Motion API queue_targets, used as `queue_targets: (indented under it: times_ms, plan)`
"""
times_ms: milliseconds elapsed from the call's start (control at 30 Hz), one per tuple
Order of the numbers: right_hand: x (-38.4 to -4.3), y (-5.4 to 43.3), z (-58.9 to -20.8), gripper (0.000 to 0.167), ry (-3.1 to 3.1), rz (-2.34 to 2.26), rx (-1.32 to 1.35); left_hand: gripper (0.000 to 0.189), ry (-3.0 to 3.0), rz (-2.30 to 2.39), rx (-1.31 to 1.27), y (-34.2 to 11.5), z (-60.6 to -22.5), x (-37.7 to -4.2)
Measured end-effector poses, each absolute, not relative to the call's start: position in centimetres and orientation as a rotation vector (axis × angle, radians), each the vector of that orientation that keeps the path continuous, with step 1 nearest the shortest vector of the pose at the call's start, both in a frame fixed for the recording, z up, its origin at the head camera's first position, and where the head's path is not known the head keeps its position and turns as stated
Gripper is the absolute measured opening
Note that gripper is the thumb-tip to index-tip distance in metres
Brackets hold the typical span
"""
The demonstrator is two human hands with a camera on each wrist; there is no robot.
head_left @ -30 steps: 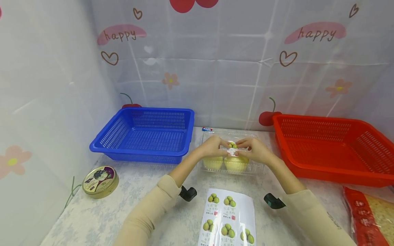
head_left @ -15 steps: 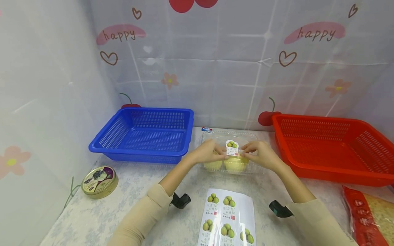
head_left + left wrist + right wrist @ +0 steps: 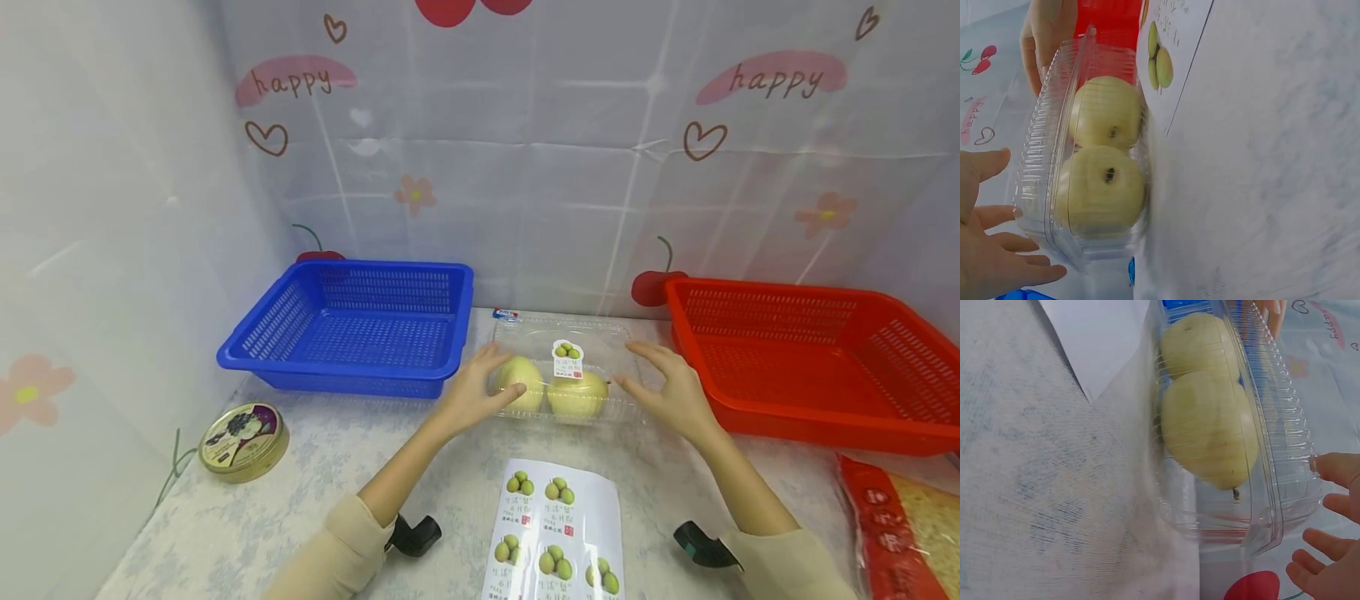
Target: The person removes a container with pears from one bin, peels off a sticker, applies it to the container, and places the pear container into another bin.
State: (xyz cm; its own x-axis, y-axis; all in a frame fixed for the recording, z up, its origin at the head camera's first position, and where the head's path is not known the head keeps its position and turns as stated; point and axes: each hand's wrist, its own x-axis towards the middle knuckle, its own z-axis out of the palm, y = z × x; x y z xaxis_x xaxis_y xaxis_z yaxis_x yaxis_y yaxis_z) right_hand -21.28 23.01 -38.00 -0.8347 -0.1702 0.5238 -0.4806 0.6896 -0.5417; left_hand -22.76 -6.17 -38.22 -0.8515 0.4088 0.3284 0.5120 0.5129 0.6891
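A clear plastic clamshell box [image 3: 600,337] lies closed on the table between my hands, with two pale yellow pears [image 3: 579,396] inside. On its lid sits a white sticker [image 3: 567,360] printed with green pears. My left hand [image 3: 474,394] is at the box's left side, fingers spread and holding nothing. Across from it, my right hand [image 3: 675,390] has its fingers apart at the right side, also holding nothing. The left wrist view shows both pears [image 3: 1102,187] through the ridged wall. In the right wrist view, fingertips come right at the corner of the box [image 3: 1272,512].
A sheet of matching pear stickers [image 3: 555,525] lies in front of the box. The blue basket [image 3: 345,371] stands left, the red basket [image 3: 810,429] right. A round gold tin [image 3: 243,443] is at far left, a red food packet [image 3: 892,533] at front right.
Both hands have let go of the sticker, which now lies on the lid. The left hand has moved outward to the left and the right hand outward to the right.
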Motion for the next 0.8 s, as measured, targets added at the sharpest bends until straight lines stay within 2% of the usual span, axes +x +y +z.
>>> queue_targets:
  times_ms: [167, 267, 567, 800]
  plan:
    - [-21.1, 23.5, -38.8, 0.063, -2.548, 1.105, 0.48, 0.079, -2.742, -1.3, -0.659, -6.1, -39.0, -22.0]
    - [-21.0, 23.8, -39.1, 0.07, -2.623, 1.217, 0.438, 0.086, -2.784, -1.372, -0.572, -5.9, -39.4, -21.8]
    - [-20.9, 24.1, -39.9, 0.074, -2.764, 1.472, 0.305, 0.073, -2.574, -1.721, -0.537, -6.1, -40.6, -22.5]
    - [-20.7, 23.7, -40.7, 0.071, -2.707, 1.527, 0.233, 0.073, -2.448, -1.993, -0.488, -6.1, -39.6, -22.0]
